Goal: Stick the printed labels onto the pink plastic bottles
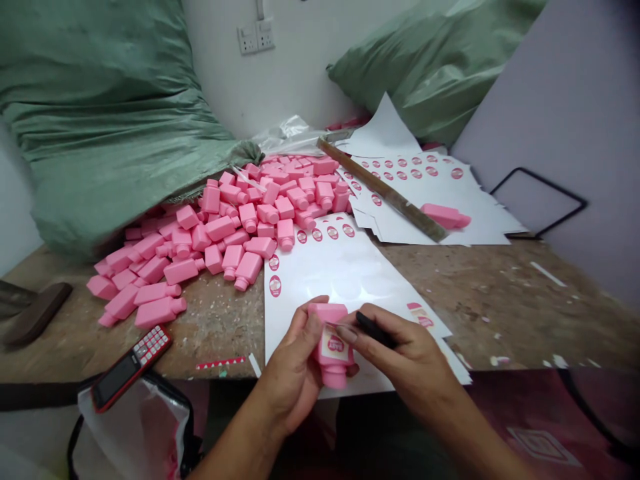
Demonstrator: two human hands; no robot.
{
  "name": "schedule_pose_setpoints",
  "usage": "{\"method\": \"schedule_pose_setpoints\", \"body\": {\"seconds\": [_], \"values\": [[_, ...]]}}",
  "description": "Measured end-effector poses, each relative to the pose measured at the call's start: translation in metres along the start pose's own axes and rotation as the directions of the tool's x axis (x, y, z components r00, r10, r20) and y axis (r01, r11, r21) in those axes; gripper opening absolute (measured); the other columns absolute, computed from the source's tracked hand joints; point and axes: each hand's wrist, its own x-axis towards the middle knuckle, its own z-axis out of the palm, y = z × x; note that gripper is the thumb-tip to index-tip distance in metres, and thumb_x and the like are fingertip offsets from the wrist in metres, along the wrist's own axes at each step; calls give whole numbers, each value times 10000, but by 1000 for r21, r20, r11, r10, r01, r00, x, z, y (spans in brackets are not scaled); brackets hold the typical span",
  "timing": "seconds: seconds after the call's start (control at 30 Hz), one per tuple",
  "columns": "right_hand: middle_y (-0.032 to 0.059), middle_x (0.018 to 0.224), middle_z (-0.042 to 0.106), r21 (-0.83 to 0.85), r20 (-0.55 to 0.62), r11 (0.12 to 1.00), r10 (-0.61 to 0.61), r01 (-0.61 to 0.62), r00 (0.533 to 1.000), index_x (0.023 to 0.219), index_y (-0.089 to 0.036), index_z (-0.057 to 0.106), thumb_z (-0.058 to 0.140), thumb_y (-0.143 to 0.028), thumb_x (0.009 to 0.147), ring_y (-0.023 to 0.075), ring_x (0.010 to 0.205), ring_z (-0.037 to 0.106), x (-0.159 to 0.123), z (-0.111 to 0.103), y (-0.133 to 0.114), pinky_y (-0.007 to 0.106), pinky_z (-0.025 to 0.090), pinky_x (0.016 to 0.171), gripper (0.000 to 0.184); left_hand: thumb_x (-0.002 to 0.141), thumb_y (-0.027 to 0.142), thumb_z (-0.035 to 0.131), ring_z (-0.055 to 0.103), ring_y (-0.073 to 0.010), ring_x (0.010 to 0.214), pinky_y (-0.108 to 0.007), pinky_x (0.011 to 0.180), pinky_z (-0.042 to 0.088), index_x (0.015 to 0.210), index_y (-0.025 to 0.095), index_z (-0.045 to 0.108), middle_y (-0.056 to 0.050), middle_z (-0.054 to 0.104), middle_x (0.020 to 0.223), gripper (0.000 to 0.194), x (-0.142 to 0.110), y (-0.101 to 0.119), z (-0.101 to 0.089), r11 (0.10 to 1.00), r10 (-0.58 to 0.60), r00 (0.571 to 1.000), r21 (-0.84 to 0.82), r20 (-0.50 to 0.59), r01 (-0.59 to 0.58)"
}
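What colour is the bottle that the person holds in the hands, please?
The bottle is pink, with a white label on it; the head view shows it best.

Left hand (293, 363), right hand (405, 357) ungloved; forearms (235, 450) bare.

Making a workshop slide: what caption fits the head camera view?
Left hand grips a labelled pink plastic bottle as the right hand, holding a black object, touches it.
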Motion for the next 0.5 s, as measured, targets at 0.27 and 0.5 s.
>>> {"method": "schedule_pose_setpoints", "body": {"seconds": [0.27, 0.5], "values": [[-24, 599, 509, 534, 44, 817, 233, -220, 972, 646, -187, 598, 824, -447, 646, 120, 536, 488, 1, 12, -4, 254, 458, 513, 344, 805, 419, 695, 621, -143, 710, -225, 559, 478, 1134, 178, 555, -62, 648, 893, 431, -1, 7, 0, 996, -54, 998, -75, 23, 56], [-29, 636, 509, 324, -42, 941, 117, -98, 992, 699, -201, 621, 801, -465, 693, 101, 567, 449, 2, -8, -10, 212, 408, 522, 320, 895, 388, 583, 631, -148, 782, -276, 654, 531, 1193, 203, 502, -76, 644, 1002, 360, -1, 2, -5, 996, -39, 998, -83, -53, 34]]}}
